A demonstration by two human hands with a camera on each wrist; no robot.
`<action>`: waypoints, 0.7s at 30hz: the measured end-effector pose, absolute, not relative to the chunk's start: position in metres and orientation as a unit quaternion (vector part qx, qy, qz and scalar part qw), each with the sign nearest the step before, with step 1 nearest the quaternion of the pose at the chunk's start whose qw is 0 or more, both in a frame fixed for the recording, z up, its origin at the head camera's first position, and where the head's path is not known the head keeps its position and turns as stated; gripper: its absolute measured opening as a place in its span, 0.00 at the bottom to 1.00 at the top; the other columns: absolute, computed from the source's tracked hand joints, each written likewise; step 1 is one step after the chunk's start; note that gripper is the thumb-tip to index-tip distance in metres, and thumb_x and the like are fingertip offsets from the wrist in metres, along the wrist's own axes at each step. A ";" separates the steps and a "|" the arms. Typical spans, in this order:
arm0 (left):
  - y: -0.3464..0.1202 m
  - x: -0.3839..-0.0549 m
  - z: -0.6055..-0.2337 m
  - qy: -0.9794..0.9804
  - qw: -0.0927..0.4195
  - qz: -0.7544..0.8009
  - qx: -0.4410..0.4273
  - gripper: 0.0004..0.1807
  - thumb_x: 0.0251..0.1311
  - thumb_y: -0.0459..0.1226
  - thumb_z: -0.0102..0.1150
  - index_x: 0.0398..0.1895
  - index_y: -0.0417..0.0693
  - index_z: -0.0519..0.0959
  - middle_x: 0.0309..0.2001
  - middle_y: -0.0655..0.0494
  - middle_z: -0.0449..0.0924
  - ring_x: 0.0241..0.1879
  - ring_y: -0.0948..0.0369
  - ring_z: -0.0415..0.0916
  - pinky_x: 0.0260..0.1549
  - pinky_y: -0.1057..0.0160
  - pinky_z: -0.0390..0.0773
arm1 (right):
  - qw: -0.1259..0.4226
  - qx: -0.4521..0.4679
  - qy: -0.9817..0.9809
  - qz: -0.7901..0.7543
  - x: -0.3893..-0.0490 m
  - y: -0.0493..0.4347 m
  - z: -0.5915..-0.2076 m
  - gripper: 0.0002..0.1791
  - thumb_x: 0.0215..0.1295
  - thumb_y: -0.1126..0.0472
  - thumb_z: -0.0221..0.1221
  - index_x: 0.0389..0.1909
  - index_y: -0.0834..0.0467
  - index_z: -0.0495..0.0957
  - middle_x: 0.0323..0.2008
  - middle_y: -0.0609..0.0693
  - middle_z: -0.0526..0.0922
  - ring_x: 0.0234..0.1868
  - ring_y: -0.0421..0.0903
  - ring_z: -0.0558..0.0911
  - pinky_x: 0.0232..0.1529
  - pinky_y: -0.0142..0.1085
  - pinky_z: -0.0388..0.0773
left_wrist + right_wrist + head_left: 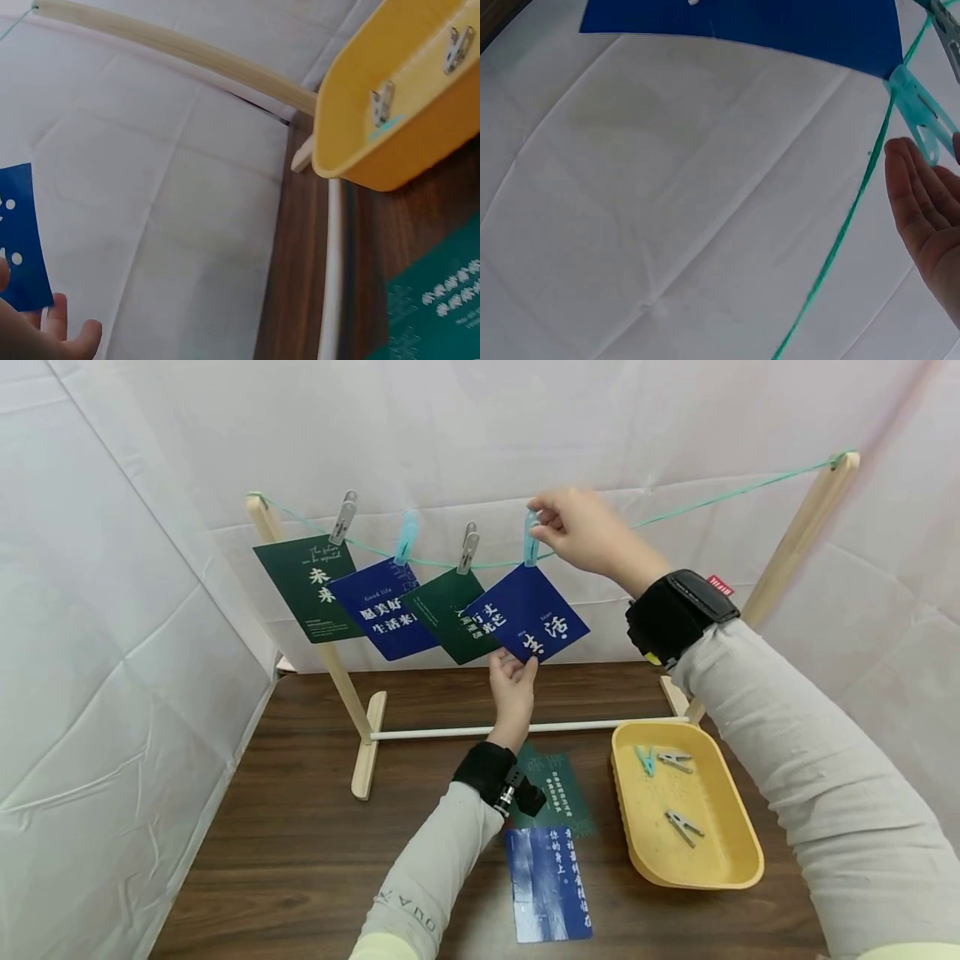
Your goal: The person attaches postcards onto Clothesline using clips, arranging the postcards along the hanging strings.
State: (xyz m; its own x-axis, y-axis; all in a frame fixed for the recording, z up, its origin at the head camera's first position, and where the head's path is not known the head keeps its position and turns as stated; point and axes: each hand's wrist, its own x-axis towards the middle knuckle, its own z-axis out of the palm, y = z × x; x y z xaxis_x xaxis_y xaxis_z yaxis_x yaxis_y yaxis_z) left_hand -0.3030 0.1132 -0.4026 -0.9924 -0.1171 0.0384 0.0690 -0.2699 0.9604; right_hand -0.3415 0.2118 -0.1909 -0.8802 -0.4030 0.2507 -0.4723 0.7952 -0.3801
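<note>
A blue card with white characters hangs from the green string, its top corner at a light-blue clothespin. My right hand pinches the upper end of this clothespin between thumb and fingers. In the right wrist view, the clothespin meets the card beside the string. Below, my left hand pinches the card's bottom corner, thumb in front and fingers partly behind it. The left wrist view catches only part of that hand and the card's edge.
To the left, a dark green card, a blue card and another green card hang from clothespins. Wooden posts hold the string. A yellow basin with several clothespins stands right of a green card and blue card.
</note>
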 end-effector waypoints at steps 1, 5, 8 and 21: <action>0.112 -0.301 -0.406 -0.611 0.049 -0.790 0.026 0.20 0.66 0.31 0.51 0.59 0.38 0.61 0.53 0.38 0.74 0.55 0.47 0.72 0.54 0.57 0.73 | 0.079 0.226 -0.945 0.221 -0.342 0.212 -0.193 0.24 0.71 0.64 0.48 0.65 0.69 0.62 0.55 0.68 0.75 0.55 0.59 0.76 0.58 0.47 0.72; 0.099 -0.286 -0.414 -0.646 -0.011 -0.761 0.058 0.24 0.66 0.32 0.52 0.63 0.40 0.60 0.57 0.38 0.71 0.58 0.46 0.70 0.56 0.53 0.73 | 0.100 0.210 -0.946 0.226 -0.336 0.217 -0.201 0.31 0.72 0.60 0.47 0.71 0.64 0.51 0.61 0.66 0.71 0.59 0.59 0.73 0.61 0.48 0.70; 0.081 -0.281 -0.433 -0.667 -0.063 -0.739 0.073 0.30 0.64 0.32 0.54 0.68 0.42 0.55 0.63 0.35 0.63 0.60 0.43 0.67 0.57 0.47 0.71 | 0.150 0.220 -0.936 0.232 -0.327 0.221 -0.211 0.32 0.72 0.58 0.48 0.72 0.62 0.50 0.64 0.64 0.68 0.64 0.59 0.68 0.66 0.48 0.64; -0.041 -0.227 -0.481 -0.762 -0.107 -0.634 0.078 0.37 0.66 0.35 0.52 0.71 0.39 0.45 0.68 0.28 0.49 0.63 0.34 0.58 0.57 0.41 0.69 | 0.339 0.279 -0.877 0.195 -0.278 0.295 -0.284 0.22 0.63 0.71 0.56 0.60 0.67 0.69 0.56 0.65 0.75 0.66 0.61 0.64 0.69 0.53 0.56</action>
State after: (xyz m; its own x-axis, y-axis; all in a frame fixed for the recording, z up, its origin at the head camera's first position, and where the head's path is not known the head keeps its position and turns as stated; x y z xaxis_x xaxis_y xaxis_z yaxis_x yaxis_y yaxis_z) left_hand -0.2266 -0.0412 -0.4814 -0.9648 0.0175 -0.2626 -0.2549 0.1849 0.9491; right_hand -0.2778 0.2948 -0.2837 -0.6141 -0.3576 0.7036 -0.6216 0.7685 -0.1519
